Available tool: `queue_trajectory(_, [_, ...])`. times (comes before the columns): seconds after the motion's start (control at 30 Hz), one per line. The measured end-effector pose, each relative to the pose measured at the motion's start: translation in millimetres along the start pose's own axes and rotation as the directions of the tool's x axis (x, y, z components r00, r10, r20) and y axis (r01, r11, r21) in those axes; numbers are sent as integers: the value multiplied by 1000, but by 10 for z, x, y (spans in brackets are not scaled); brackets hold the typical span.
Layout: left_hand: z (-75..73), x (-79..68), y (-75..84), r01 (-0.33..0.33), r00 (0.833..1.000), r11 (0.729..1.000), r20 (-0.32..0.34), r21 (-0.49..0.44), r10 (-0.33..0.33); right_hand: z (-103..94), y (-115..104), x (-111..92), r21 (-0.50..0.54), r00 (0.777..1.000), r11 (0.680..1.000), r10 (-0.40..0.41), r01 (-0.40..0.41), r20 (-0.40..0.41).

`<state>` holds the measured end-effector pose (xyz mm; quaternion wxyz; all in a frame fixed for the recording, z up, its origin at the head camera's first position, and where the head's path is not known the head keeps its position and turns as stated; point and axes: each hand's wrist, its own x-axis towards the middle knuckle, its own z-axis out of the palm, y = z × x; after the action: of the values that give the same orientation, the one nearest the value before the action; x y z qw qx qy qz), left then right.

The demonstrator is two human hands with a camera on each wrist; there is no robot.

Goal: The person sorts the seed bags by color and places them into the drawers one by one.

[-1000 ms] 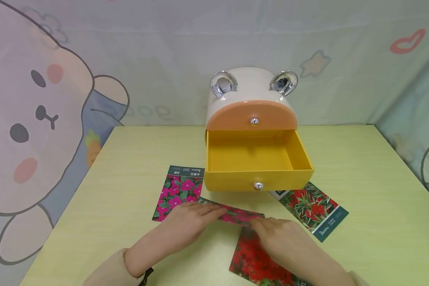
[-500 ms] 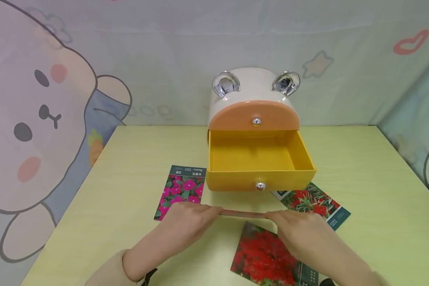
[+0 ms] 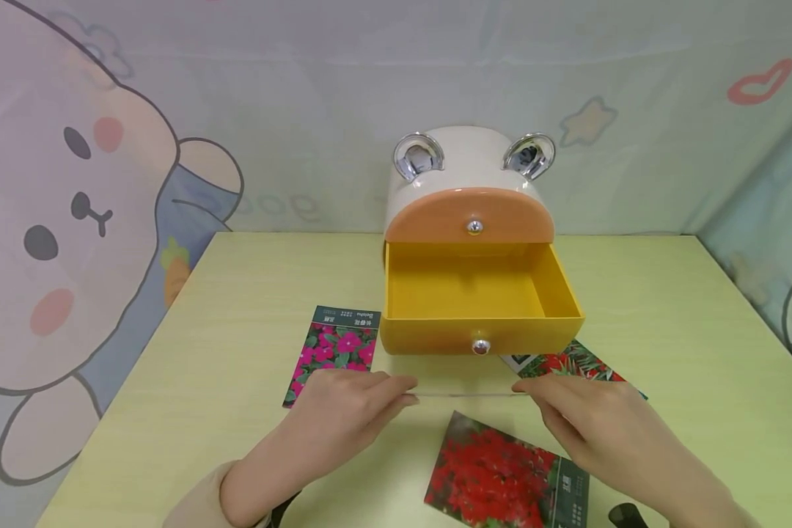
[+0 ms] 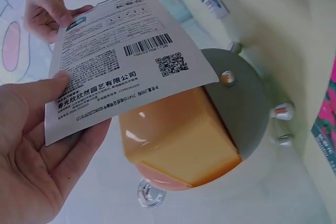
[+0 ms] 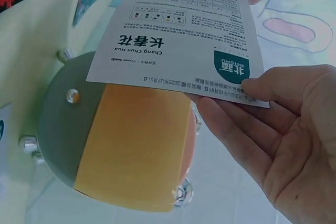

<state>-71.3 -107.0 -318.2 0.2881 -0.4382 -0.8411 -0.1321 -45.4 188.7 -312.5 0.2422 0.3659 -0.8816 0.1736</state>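
Observation:
My left hand (image 3: 346, 414) and right hand (image 3: 600, 422) pinch opposite ends of one flower seed packet (image 4: 126, 61) between thumb and fingers. It hangs level above the table in front of the drawer, so the head view shows only its thin edge. Both wrist views show its white printed back, with barcode and QR code. Below my right hand lies a red-flower seed packet (image 3: 491, 473). A pink-flower packet (image 3: 336, 348) lies beyond my left hand, partly covered by it. Another red-flower packet (image 3: 577, 361) lies partly under the drawer and behind my right hand.
An animal-shaped box (image 3: 465, 158) with silver ears stands at the back of the table (image 3: 270, 271). Its yellow lower drawer (image 3: 482, 334) is pulled out, with nothing in it, and its orange upper drawer (image 3: 435, 220) is closed. A cartoon-printed cloth (image 3: 303, 110) hangs behind.
The held packet has tipped from showing its pink-flower front to edge-on. My right hand has shifted right, away from the left, uncovering more of the near red packet.

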Motion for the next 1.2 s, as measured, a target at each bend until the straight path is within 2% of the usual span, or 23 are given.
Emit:
queue_trajectory(0.3, [-179,121,58,-1,999,999,-47,-37,-1,-157,44,19,52,998,999,1,2,-56])
queue_trajectory(0.47, [-303,170,86,28,1000,996,-6,-88,-28,-266,49,15,47,998,999,6,-3,-57])
queue_trajectory(0.73, [-457,222,143,72,997,988,46,-134,-66,-438,-20,38,-32,998,999,-3,1,-69])
queue_trajectory(0.87, [-524,252,172,47,999,993,0,-113,-47,-463,37,-55,-53,999,999,4,-7,-48])
queue_trajectory(0.97, [-554,281,190,11,998,997,-63,-80,-16,-366,268,-244,-11,997,999,-34,33,-63])
queue_trajectory(1.07, [-567,317,203,-7,993,999,-118,-52,1,-246,505,-400,57,983,992,-101,111,-155])
queue_trajectory(1.13, [-561,346,205,-10,988,999,-152,-32,5,-242,531,-374,66,973,990,-112,128,-204])
queue_trajectory(1.2, [-544,376,199,-4,985,1000,-170,-14,2,-315,444,-263,50,969,994,-88,102,-230])
